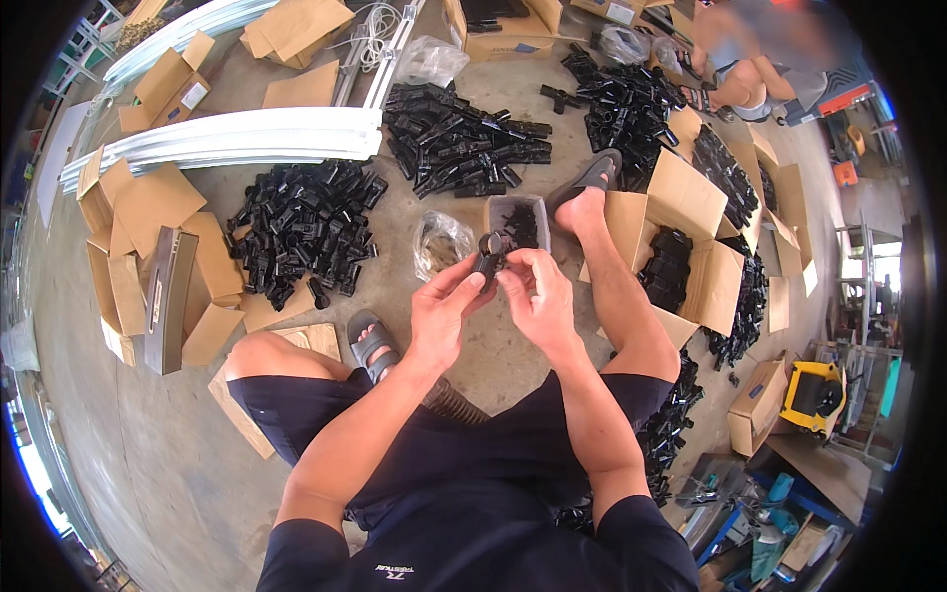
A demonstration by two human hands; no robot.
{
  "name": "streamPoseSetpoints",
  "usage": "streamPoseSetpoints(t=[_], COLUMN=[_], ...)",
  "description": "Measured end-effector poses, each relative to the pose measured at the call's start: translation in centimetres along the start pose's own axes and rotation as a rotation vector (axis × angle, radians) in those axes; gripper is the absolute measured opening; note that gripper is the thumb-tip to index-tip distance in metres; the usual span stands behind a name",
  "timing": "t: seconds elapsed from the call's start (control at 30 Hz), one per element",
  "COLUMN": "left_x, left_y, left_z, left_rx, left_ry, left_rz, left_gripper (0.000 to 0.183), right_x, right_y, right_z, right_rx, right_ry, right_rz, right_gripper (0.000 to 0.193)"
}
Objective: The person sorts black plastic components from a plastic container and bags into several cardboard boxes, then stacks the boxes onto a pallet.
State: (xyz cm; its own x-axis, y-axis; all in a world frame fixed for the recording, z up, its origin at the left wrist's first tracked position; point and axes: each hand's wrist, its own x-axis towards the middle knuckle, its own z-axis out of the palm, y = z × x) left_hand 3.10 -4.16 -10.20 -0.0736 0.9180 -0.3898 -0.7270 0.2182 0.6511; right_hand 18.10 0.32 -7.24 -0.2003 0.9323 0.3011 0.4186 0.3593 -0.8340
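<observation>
In front of me, my left hand [442, 311] is closed round a black plastic pipe fitting [486, 259] with a round opening at its top. Thumb and forefinger of my right hand [539, 301] pinch together at the fitting's right side; whatever they hold is too small to make out. Just beyond my hands stands a grey bin [544, 225] with many small black pieces inside. Left of it lies a clear plastic bag [434, 242] with brownish contents.
Heaps of black fittings lie at the left [301, 227], at the back [454, 138] and back right [631, 113]. An open cardboard box [712, 286] with black parts stands right. Long white metal profiles [247, 133] lie at back left. Another person [755, 64] sits far right.
</observation>
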Motion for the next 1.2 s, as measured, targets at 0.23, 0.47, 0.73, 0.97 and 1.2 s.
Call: streamPoseSetpoints(t=[0.23, 0.47, 0.73, 0.97, 1.2], left_x=[-0.1, -0.4, 0.1, -0.3, -0.2], left_y=[0.0, -0.5, -0.9, -0.8, -0.6], left_z=[-0.1, 0.2, 0.1, -0.1, -0.2], left_rx=[0.058, 0.111, 0.070, 0.054, 0.056], left_ry=[0.014, 0.046, 0.048, 0.055, 0.053], left_rz=[-0.009, -0.016, 0.009, 0.006, 0.004], left_gripper=[0.034, 0.032, 0.030, 0.030, 0.029], right_x=[-0.4, -0.5, -0.9, 0.1, -0.6], right_y=[1.3, 1.6, 1.9, 0.1, 0.5], right_z=[0.8, 0.0, -0.1, -0.2, -0.2], right_rx=[-0.113, -0.258, -0.240, -0.149, -0.234], right_ry=[0.001, -0.022, -0.071, -0.029, -0.051], right_rz=[-0.126, -0.146, -0.115, -0.050, -0.057], right_gripper=[0.010, 0.014, 0.014, 0.017, 0.017])
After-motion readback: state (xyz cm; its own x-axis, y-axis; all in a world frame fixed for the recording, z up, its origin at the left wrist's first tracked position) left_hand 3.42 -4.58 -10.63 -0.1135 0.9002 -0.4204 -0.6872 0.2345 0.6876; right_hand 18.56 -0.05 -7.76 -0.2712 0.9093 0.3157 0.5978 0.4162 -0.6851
